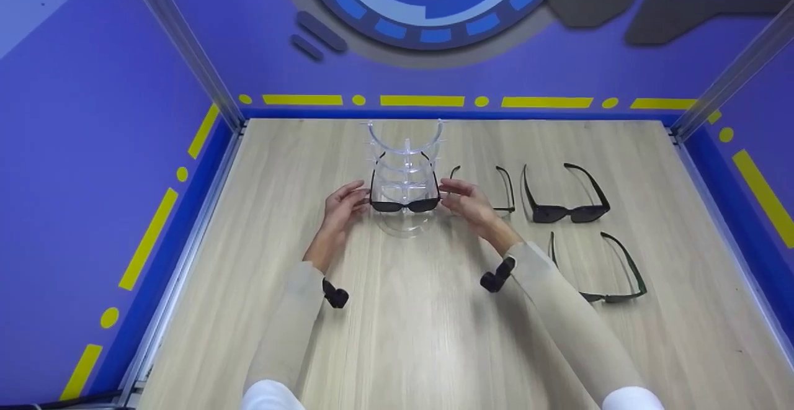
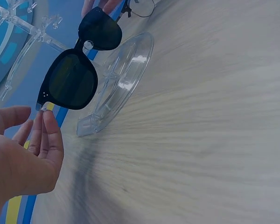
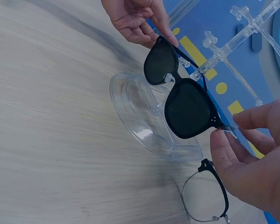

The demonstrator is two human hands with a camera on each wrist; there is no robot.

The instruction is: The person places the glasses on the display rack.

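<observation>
Black sunglasses point(image 1: 405, 205) with dark lenses sit on a clear plastic eyewear stand point(image 1: 404, 231), lenses facing the person. Their temples reach back along the stand. The left hand point(image 1: 343, 208) is beside the left end of the frame. In the left wrist view, its fingertips point(image 2: 47, 114) are at the frame's lower corner, with the thumb apart from them. On the other side is the right hand point(image 1: 469, 202). Its thumb and fingers point(image 3: 222, 142) lie around the opposite hinge corner and a clear peg tip, with a gap between them. Whether they press on the frame is hard to see.
Right of the stand lie thin-rimmed glasses point(image 1: 505, 209), partly behind the right hand. Farther right are black sunglasses point(image 1: 569, 213). Dark green-black glasses point(image 1: 614, 298) lie nearer, partly covered by the right sleeve. Blue panels point(image 1: 186, 211) wall the wooden table point(image 1: 397, 335).
</observation>
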